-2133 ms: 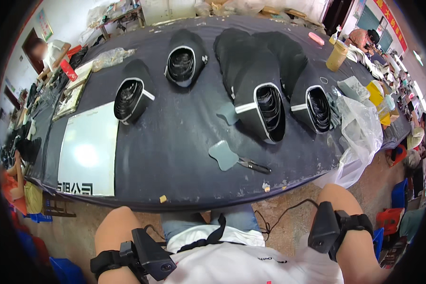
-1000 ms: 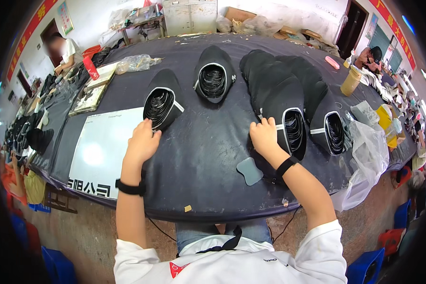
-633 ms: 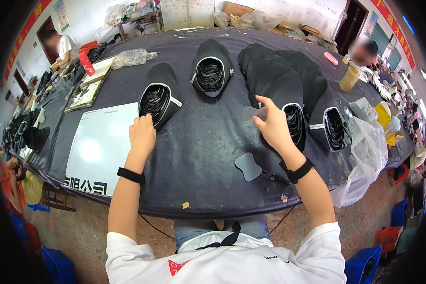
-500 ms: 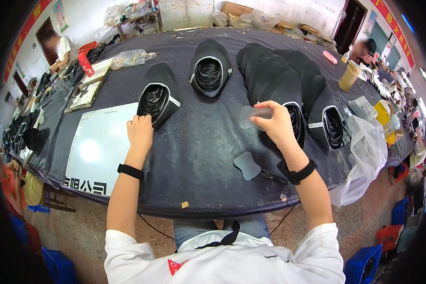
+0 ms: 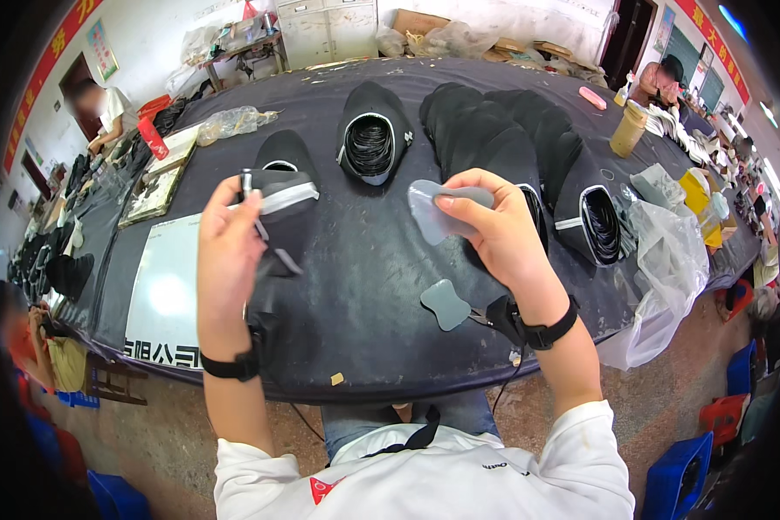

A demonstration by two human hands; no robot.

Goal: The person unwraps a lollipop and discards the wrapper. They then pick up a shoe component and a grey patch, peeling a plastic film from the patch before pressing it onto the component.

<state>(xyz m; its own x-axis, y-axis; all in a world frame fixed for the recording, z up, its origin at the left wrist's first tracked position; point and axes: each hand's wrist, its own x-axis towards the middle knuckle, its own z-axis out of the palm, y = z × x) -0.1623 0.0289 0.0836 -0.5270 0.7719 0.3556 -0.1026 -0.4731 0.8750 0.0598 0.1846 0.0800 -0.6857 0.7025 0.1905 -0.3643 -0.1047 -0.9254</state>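
My left hand (image 5: 231, 247) is closed on the edge of a black shoe upper (image 5: 277, 192) with pale trim; it is lifted and smeared by motion. Behind it lies the stack of black uppers (image 5: 283, 149) at the left. My right hand (image 5: 503, 221) pinches a thin grey, see-through shaped piece (image 5: 432, 212) between thumb and fingers, held apart from the upper. A similar grey piece (image 5: 446, 305) lies on the table below, beside a pair of scissors (image 5: 485, 319) partly hidden by my right wrist.
Another nested stack of black uppers (image 5: 374, 139) stands at the middle, with longer rows (image 5: 477, 130) to its right. A glossy white board (image 5: 169, 286) lies at left. Clear plastic bagging (image 5: 663, 277), a yellowish jar (image 5: 628, 130) and a red bottle (image 5: 152, 138) sit around. Two people work beyond the table.
My left hand has pulled an upper off the left stack and brought it up toward me. My right hand has moved slightly left with the grey piece.
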